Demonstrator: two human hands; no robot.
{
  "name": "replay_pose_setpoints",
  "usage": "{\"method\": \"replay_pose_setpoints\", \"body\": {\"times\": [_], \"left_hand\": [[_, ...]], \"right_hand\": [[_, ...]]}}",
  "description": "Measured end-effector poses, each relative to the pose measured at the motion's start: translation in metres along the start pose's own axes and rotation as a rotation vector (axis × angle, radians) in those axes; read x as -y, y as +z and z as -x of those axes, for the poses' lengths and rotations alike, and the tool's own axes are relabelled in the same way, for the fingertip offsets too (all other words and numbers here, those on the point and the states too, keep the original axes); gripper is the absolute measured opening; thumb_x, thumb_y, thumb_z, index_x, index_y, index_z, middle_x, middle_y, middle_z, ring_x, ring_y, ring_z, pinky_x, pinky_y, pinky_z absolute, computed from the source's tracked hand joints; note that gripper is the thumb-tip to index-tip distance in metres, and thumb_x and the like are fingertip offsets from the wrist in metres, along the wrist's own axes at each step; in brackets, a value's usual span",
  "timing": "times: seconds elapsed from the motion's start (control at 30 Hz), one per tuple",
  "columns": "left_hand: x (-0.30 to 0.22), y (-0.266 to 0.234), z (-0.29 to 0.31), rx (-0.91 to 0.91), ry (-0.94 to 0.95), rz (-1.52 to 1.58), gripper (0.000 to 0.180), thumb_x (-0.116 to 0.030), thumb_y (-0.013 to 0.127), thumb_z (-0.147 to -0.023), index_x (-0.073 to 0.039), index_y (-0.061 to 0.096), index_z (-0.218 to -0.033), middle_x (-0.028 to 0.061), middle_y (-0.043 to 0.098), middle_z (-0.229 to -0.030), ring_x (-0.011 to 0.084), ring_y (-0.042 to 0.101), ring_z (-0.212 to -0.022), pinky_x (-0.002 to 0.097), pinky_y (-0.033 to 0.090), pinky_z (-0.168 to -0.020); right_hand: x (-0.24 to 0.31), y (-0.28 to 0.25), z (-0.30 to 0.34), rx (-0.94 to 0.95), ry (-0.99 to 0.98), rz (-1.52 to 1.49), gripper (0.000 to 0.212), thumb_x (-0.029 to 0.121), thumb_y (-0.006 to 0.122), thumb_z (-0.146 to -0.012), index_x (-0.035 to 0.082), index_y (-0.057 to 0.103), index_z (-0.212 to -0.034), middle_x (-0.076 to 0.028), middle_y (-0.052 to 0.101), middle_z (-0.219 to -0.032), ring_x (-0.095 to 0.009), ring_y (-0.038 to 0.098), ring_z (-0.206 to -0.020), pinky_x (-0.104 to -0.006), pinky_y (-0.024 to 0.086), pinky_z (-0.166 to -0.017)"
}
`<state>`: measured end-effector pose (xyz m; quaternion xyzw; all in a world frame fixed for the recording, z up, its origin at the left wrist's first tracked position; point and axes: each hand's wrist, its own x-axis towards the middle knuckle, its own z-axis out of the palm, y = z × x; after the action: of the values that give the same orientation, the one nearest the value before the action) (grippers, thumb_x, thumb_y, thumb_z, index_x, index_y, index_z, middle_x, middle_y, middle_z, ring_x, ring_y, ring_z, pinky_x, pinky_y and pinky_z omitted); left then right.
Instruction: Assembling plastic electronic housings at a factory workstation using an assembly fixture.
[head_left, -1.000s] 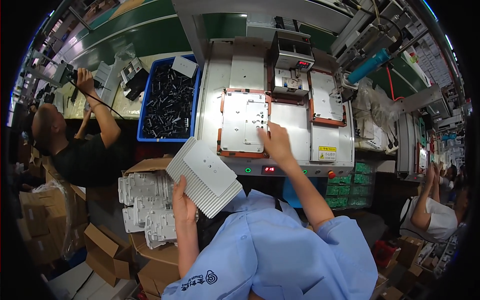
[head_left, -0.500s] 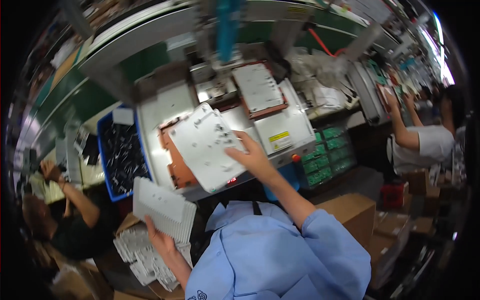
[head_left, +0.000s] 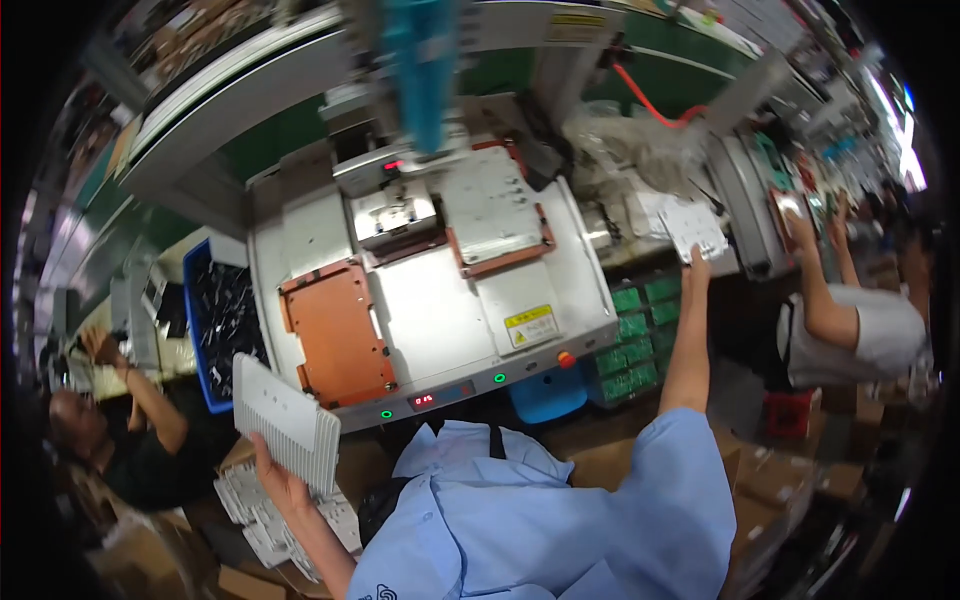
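My left hand [head_left: 282,482] is closed on a white ribbed plastic panel [head_left: 285,420], held tilted in front of the machine's left corner. My right arm is stretched far to the right. Its hand [head_left: 699,268] grips the near edge of a white plastic panel [head_left: 694,228] with small raised parts, over the side bench by some white sheets. Between my hands stands a press machine. Its left orange fixture [head_left: 342,335] is bare, while another white panel [head_left: 490,205] sits in the right fixture, beside a metal block [head_left: 398,215]. Whether the right panel touches the bench, I cannot tell.
A blue bin [head_left: 203,355] of black parts stands left of the machine. A blue cylinder [head_left: 420,80] hangs above. Green parts fill trays [head_left: 630,350] at the right. White panels [head_left: 265,510] are piled in a box below my left hand. Co-workers sit on both sides.
My right hand has carried its panel from above the left fixture to the side bench at the right, uncovering the orange fixture. The left hand with its ribbed panel has shifted slightly left.
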<state>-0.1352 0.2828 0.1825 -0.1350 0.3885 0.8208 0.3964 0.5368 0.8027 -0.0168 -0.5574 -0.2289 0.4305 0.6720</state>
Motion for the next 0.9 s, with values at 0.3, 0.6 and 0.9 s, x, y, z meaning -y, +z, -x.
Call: {"method": "replay_pose_setpoints", "body": {"times": [0.3, 0.6, 0.9], "left_hand": [[0.038, 0.030, 0.020, -0.157, 0.055, -0.030, 0.045, -0.018, 0.064, -0.091, 0.001, 0.048, -0.129, 0.0140, 0.059, -0.124, 0.0270, 0.057, -0.113, 0.0412, 0.046, -0.101], [0.038, 0.058, 0.015, -0.091, 0.102, -0.045, 0.042, -0.009, 0.063, -0.089, 0.000, 0.049, -0.128, 0.0115, 0.059, -0.120, 0.0237, 0.059, -0.111, 0.0376, 0.048, -0.099], [0.032, 0.097, 0.014, 0.251, 0.310, -0.287, 0.043, -0.006, 0.064, -0.086, 0.001, 0.051, -0.126, 0.0109, 0.061, -0.118, 0.0202, 0.059, -0.108, 0.0354, 0.045, -0.098]], "right_hand": [[-0.134, 0.059, -0.107, 0.125, 0.497, -0.132, 0.030, 0.015, 0.062, -0.092, -0.007, 0.057, -0.112, -0.014, 0.062, -0.099, -0.025, 0.061, -0.085, -0.0350, 0.054, -0.076], [0.011, 0.117, 0.074, 0.205, -0.224, 0.514, 0.023, 0.009, 0.063, -0.087, -0.012, 0.064, -0.098, -0.015, 0.066, -0.088, -0.022, 0.057, -0.076, -0.0355, 0.049, -0.074], [0.131, 0.242, 0.470, 1.525, 0.864, 0.289, 0.052, 0.040, 0.040, -0.101, -0.008, 0.055, -0.116, -0.016, 0.066, -0.090, -0.020, 0.066, -0.071, -0.0309, 0.055, -0.063]]}}
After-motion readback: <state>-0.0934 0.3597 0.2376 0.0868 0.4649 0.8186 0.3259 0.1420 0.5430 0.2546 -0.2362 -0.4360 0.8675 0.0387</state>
